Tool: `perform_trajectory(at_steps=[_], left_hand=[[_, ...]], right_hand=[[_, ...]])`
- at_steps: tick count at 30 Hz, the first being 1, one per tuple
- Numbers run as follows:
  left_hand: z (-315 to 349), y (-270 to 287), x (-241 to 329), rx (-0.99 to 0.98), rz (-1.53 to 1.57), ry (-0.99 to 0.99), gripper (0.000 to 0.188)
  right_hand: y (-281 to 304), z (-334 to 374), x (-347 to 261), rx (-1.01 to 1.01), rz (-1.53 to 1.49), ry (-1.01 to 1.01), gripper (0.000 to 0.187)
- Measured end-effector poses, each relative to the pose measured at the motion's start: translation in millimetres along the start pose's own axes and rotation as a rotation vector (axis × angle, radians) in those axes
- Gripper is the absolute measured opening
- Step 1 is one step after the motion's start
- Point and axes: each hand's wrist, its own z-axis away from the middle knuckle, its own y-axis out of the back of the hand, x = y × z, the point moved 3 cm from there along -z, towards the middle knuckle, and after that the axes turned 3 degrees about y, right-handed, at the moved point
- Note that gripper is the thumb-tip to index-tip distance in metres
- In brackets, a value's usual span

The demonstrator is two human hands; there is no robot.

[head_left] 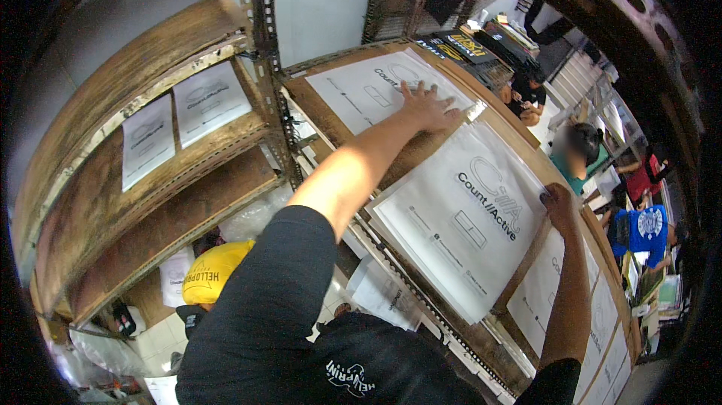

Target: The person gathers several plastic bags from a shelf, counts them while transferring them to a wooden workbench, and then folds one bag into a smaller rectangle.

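Observation:
My left hand lies with fingers spread on a flat white printed sheet at the far end of the wooden shelf board. Nearer me, a stack of white printed sheets, perhaps plastic bags, sits across the board with its near edge jutting over the front. My right hand has its fingers bent round the right edge of that stack, gripping it. Whether it holds one sheet or several is hidden. More printed sheets lie flat on the board beside my right forearm.
At the left, a wooden rack carries two more printed sheets. A perforated metal post stands between rack and board. Someone in a yellow cap is below left. Several people, one in a blue shirt, are beyond the board.

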Motion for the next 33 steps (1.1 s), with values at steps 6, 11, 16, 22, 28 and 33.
perform_trajectory(at_steps=[6, 11, 16, 22, 28, 33], left_hand=[[10, 8, 16, -0.051, 0.104, -0.248, 0.076], [36, 13, 56, -0.096, 0.084, -0.194, 0.064], [15, 2, 54, -0.108, 0.259, -0.185, 0.062], [21, -4, 44, -0.112, 0.662, -0.089, 0.049], [37, 7, 48, -0.14, 0.845, -0.055, 0.041], [40, 13, 53, 0.031, 0.939, -0.068, 0.038]], right_hand=[[8, -4, -8, -0.151, -0.045, -0.182, 0.028], [29, -10, -50, -0.164, -0.187, -0.18, 0.033], [11, -18, -27, -0.194, -0.205, -0.174, 0.035], [5, -10, -37, -0.041, -0.203, -0.121, 0.032], [19, 1, -55, 0.07, -0.173, -0.178, 0.024], [15, 1, -18, 0.059, -0.21, -0.077, 0.028]])
